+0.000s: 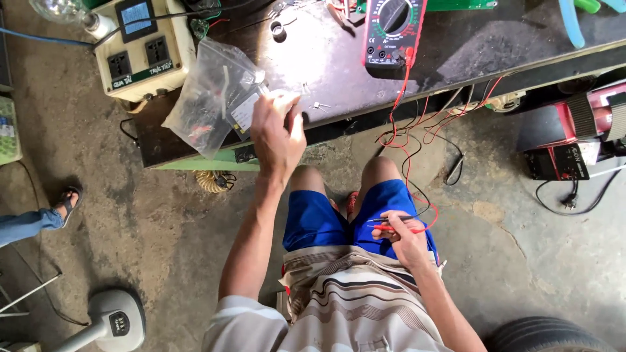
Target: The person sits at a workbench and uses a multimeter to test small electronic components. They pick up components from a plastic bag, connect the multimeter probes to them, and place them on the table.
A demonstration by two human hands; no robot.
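Observation:
My left hand is raised in front of the low dark workbench and pinches a clear plastic bag with small parts inside, the bag hanging up and to the left. Resting on my right thigh, my right hand grips the red and black test probes. Their red and black leads run up to a red multimeter lying on the bench. I am seated, in blue shorts and a striped shirt.
A cream socket box with a small screen sits at the bench's left end beside a bulb. Another person's sandalled foot is at left. A fan base, a tyre and a red device stand on the concrete floor.

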